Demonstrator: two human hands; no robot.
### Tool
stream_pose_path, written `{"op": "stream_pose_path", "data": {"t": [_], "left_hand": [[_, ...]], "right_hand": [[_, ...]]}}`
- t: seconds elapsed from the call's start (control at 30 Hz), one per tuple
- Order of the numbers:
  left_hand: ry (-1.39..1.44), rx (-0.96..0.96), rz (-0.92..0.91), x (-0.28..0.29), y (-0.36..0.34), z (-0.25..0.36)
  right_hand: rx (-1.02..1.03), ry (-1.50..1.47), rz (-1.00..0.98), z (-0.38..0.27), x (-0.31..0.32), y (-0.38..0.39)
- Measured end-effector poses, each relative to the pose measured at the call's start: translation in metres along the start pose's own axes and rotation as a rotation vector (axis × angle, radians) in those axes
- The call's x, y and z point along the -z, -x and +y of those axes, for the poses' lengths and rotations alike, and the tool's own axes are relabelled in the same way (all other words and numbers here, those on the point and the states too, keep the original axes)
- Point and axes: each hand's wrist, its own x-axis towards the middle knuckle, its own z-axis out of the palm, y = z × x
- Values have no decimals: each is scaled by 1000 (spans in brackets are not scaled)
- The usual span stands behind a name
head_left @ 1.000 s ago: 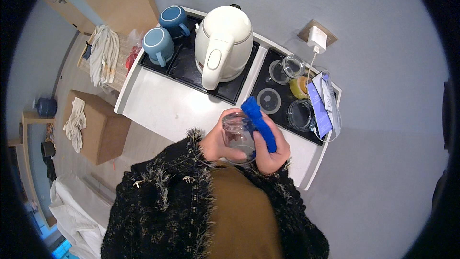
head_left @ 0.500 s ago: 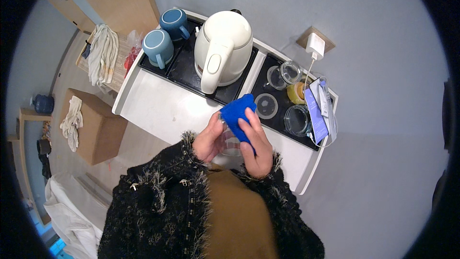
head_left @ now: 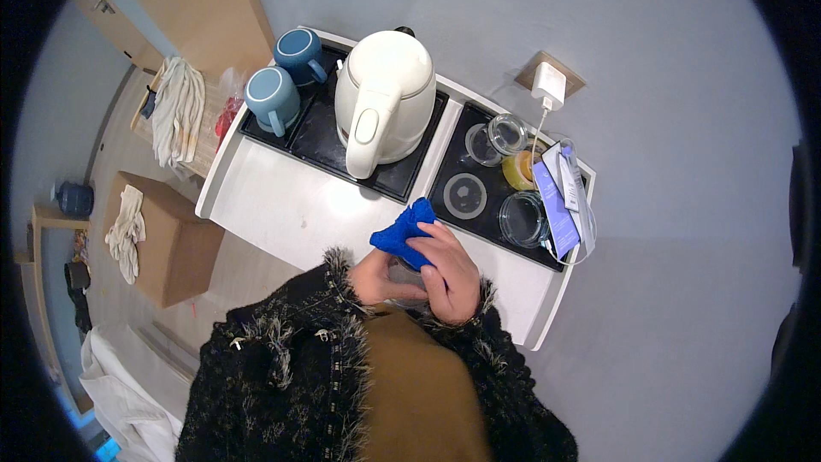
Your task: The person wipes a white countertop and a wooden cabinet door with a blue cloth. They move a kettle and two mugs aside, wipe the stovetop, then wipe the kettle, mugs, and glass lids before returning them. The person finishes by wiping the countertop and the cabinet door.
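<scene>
Close to my body, over the near edge of the white tabletop (head_left: 282,214), my left hand (head_left: 368,279) is closed around a clear glass jar (head_left: 402,275). My right hand (head_left: 455,275) grips a blue cloth (head_left: 400,235) and presses it against the jar's upper part. The cloth bunches up over the rim and covers much of the glass. Fingers of both hands hide the rest of the jar, so its full shape does not show.
A white electric kettle (head_left: 385,103) and two blue mugs (head_left: 272,96) stand on a black tray (head_left: 321,150). A second black tray (head_left: 449,180) holds a round lid (head_left: 465,196), glass jars (head_left: 523,219) and a purple box (head_left: 554,201). A charger (head_left: 548,85) sits in the wall socket.
Both hands have come a little nearer my body with the jar. The cloth has shifted left over the jar's top, and less glass shows. The view has shifted slightly.
</scene>
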Motion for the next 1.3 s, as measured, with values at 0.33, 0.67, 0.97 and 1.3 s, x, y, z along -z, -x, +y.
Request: {"op": "stream_pose_path", "data": {"t": [0.33,0.67,0.97,1.3], "left_hand": [[-141,-197,53,-11,-35,-10],[-689,-502,292,-26,-81,-6],[-428,-380,299,-27,-125,-21],[-489,-393,316,-24,-142,-35]], "right_hand": [[142,204,76,9,1,16],[-42,284,368,35,33,42],[-238,134,513,49,36,64],[-277,125,480,65,41,75]]}}
